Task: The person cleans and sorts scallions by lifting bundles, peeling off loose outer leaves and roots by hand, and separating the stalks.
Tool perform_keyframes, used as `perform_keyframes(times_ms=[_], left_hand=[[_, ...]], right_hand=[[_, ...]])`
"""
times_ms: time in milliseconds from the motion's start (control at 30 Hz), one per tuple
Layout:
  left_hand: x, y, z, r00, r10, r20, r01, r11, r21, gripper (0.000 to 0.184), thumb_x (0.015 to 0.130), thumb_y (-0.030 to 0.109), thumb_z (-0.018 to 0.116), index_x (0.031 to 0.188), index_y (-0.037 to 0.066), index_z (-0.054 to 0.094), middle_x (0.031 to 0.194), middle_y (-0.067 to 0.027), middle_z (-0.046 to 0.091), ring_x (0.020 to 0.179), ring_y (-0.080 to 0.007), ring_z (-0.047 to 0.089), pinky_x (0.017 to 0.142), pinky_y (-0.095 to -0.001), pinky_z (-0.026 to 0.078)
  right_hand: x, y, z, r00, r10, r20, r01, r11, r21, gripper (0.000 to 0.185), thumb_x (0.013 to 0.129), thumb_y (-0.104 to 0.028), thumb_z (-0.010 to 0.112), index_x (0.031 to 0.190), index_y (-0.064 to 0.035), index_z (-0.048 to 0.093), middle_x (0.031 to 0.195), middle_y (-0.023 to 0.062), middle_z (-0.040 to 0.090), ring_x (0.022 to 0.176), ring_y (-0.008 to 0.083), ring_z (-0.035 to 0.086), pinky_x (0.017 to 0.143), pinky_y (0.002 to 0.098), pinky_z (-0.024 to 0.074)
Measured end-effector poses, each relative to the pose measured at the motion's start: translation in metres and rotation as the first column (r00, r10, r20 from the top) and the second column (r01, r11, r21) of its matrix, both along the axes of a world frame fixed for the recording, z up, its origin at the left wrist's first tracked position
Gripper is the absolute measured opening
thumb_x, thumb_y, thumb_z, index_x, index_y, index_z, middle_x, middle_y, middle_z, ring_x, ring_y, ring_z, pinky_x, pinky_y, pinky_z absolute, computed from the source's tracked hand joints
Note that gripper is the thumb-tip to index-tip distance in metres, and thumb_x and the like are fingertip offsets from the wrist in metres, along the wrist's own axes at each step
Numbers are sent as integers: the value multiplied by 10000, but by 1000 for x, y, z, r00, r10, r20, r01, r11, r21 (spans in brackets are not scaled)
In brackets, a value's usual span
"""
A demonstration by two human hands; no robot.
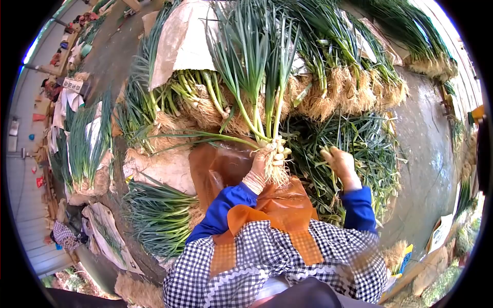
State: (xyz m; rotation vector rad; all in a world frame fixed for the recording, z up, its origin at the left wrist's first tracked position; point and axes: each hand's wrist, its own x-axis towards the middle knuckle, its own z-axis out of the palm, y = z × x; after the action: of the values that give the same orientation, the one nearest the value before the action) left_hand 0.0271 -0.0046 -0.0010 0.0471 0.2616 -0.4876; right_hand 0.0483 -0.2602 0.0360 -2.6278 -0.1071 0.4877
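My left hand [259,167] is wrapped round the lower stems of a few green onions [257,87]. They stand upright before my chest, leaves fanned upward, with pale bulbs and stringy roots beside my fingers. One stalk sticks out to the left. My right hand [341,164] is apart from them on the right, fingers curled in, above a heap of loose green leaves [354,136]. What those fingers hold, if anything, I cannot make out. An orange plastic apron [282,200] covers my front and lap.
Piled green onions with bushy roots [328,95] lie across the back, partly under a pale sack [187,38]. A bundle of green onions [159,213] lies at my left. More bundles [84,149] stand farther left. Wet grey floor [426,169] runs along the right.
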Motion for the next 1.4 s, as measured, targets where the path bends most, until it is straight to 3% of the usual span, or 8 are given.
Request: perform_keyframes(times_ms=[133, 300, 500, 700, 767, 833, 1267, 1400], left_hand=[[-3, 1, 8, 998, -53, -42, 60, 981, 187, 242, 808, 109, 548, 1041, 45, 530, 809, -79, 561, 613, -138, 506, 464, -207, 411], [-5, 16, -21, 997, -49, -62, 64, 963, 263, 205, 797, 206, 539, 947, 67, 560, 773, -58, 564, 565, -127, 482, 450, -223, 388], [-16, -16, 15, 994, -14, -105, 35, 980, 198, 429, 786, 53, 548, 1206, 6, 472, 960, -120, 579, 812, -163, 591, 686, -255, 529], [7, 18, 3, 987, 34, -158, 22, 941, 337, 362, 782, 41, 518, 1144, 18, 506, 758, -73, 583, 548, -99, 530, 404, -184, 437], [2, 12, -8, 998, -20, -58, 36, 954, 298, 410, 761, 13, 549, 1167, 17, 495, 839, -83, 608, 639, -121, 577, 497, -213, 494], [3, 1, 0, 998, -19, 60, -5, 924, 381, 440, 765, 12, 556, 1198, 20, 481, 870, -86, 617, 697, -128, 600, 566, -223, 517], [-12, -2, 15, 1000, 23, -3, -16, 772, 635, 330, 748, -73, 595, 1064, 11, 553, 919, -62, 599, 856, -159, 598, 757, -271, 510], [-13, -2, -9, 984, -55, 168, -61, 788, 613, 378, 737, -50, 595, 1100, 18, 515, 1010, -47, 554, 932, -163, 560, 792, -280, 494]], right_hand=[[18, 55, 12, 967, 110, 229, -211, 850, 483, 491, 858, -405, 545, 1176, -31, 519, 1150, 166, 571, 1080, 309, 539, 927, 356, 422], [35, 118, 28, 826, 526, 205, -548, 833, 70, 303, 856, -365, 540, 855, -72, 619, 765, 101, 610, 714, 324, 602, 641, 404, 474], [-1, 83, 31, 972, 209, 107, -220, 648, 729, 186, 858, -203, 599, 948, -62, 681, 705, 118, 651, 622, 213, 643, 580, 311, 510], [-21, 32, 58, 777, 617, -124, -524, 743, 417, 301, 843, -331, 609, 894, -43, 678, 708, 121, 649, 672, 235, 645, 650, 347, 518], [1, 34, 29, 829, 499, -251, -557, 776, -296, 296, 806, -368, 612, 894, -90, 667, 782, 98, 658, 711, 237, 651, 659, 364, 522], [18, 48, 30, 796, 396, 457, -422, 905, -49, 215, 806, -328, 628, 855, -119, 635, 606, 28, 567, 530, 187, 581, 485, 289, 485], [32, 120, 30, 684, -103, 722, -220, 914, 340, 234, 688, -250, 760, 775, -109, 594, 587, 20, 558, 492, 191, 560, 469, 317, 439], [23, 127, 54, 825, 308, 474, -396, 913, 95, 370, 722, -480, 645, 784, -116, 620, 562, 60, 578, 505, 253, 579, 499, 354, 455]])
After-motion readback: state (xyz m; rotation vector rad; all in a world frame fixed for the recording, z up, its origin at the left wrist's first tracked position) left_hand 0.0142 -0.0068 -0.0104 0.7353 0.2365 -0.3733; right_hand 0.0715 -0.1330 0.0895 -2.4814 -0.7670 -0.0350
